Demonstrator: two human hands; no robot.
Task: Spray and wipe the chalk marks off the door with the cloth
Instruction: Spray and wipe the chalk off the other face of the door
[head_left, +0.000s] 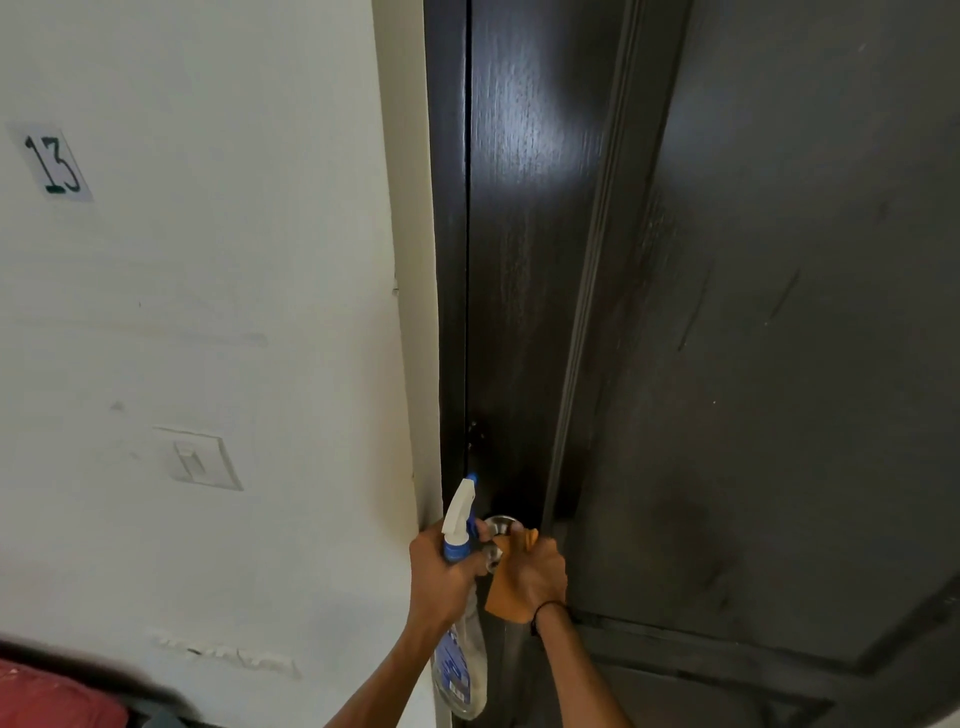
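The dark brown door (753, 312) fills the right half of the view, with faint smears and streaks on its recessed panel. My left hand (441, 577) grips a clear spray bottle (462, 670) by the neck, its white and blue trigger head pointing up. My right hand (535, 571) holds an orange cloth (511, 605) bunched against the door at the round metal handle (500, 525), which the cloth and fingers partly cover. Both hands are close together at the door's left edge.
A white wall (208, 312) is on the left, carrying a light switch (200, 460) and a paper label reading 13 (52, 163). The pale door frame (410, 260) separates wall and door. Something red (47, 696) lies at the bottom left corner.
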